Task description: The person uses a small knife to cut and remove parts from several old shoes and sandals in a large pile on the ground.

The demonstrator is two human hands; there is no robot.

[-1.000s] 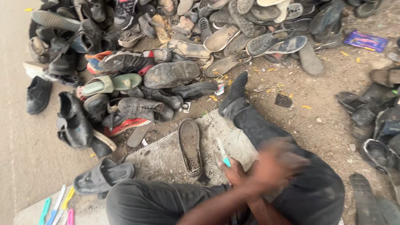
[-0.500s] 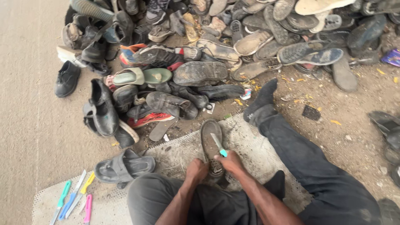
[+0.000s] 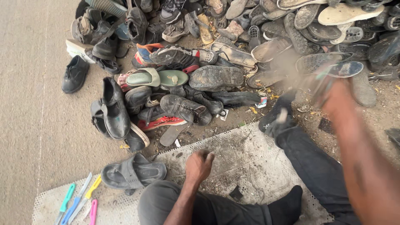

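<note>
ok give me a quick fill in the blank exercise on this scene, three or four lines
1. The left hand is closed in a loose fist above the pale ____.
2. The right hand is raised toward the shoe pile and looks ____ from motion.
3. The knives with coloured handles lie at the mat's ____ end.
4. The grey sandal lies just ____ of the left hand.

Missing words: mat; blurred; left; left

Shoe pile (image 3: 216, 54) behind mat (image 3: 250, 154) — knives (image 3: 77, 202) on mat's left end.
</note>
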